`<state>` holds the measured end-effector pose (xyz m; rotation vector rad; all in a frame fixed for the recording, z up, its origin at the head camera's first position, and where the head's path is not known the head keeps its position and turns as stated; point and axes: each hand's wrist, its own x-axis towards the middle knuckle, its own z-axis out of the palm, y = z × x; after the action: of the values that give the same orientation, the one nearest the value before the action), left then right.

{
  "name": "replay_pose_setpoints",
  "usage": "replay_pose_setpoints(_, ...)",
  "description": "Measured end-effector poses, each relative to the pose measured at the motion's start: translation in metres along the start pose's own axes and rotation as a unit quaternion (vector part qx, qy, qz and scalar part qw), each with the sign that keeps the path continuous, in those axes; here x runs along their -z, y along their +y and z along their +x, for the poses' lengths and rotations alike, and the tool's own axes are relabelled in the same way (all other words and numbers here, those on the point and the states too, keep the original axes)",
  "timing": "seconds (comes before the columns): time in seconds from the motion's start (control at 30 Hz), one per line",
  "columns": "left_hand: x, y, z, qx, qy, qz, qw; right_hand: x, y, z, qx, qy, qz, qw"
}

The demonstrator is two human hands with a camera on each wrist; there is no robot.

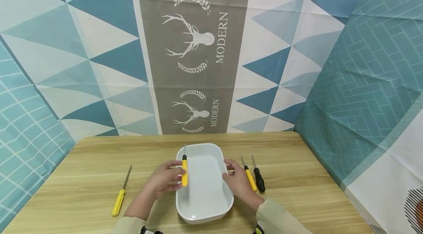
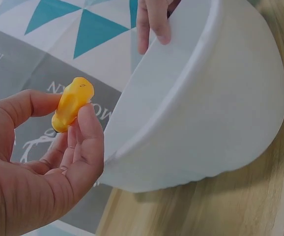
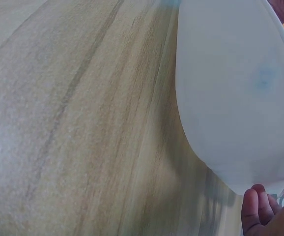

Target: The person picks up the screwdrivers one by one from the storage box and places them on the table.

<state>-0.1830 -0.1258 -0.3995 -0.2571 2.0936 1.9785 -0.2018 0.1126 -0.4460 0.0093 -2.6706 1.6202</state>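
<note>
My left hand (image 1: 164,179) pinches a small screwdriver (image 1: 184,176) by its yellow handle, above the left rim of a white rectangular dish (image 1: 205,193). Its thin shaft points toward the back wall. In the left wrist view, the thumb and fingertips grip the yellow handle (image 2: 74,101), seen nearly end-on. My right hand (image 1: 240,183) grips the dish's right rim, thumb over the edge. From the right wrist, the dish's outer wall (image 3: 235,98) is seen with curled fingers at its corner. Inside, the dish holds nothing.
A yellow-handled screwdriver (image 1: 120,194) lies on the wooden table (image 1: 82,182) at the left. Right of the dish lie a yellow-and-black screwdriver (image 1: 250,179) and a black-handled one (image 1: 259,179), side by side. A patterned cloth (image 1: 195,54) hangs behind the table.
</note>
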Motion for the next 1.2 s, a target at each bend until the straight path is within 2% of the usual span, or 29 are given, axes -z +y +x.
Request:
replay_pose_setpoints(0.2, 0.011, -0.001, -0.001, -0.009, -0.006, -0.005, 0.9999, -0.001, 0.001, 0.0, -0.006, 0.0, 0.0, 1.0)
replay_pose_setpoints(0.53, 0.024, -0.008, 0.0, -0.014, -0.007, 0.008, 0.9998, 0.0, 0.003, -0.001, 0.012, 0.001, -0.004, 1.0)
replay_pose_setpoints(0.67, 0.028, -0.008, -0.002, -0.016, -0.016, 0.008, 0.9997, 0.0, 0.002, -0.001, 0.009, 0.002, -0.003, 1.0)
replay_pose_setpoints(1.2, 0.036, -0.011, -0.005, -0.005, -0.012, 0.012, 0.9998, -0.001, 0.002, -0.001, 0.007, 0.006, -0.002, 1.0)
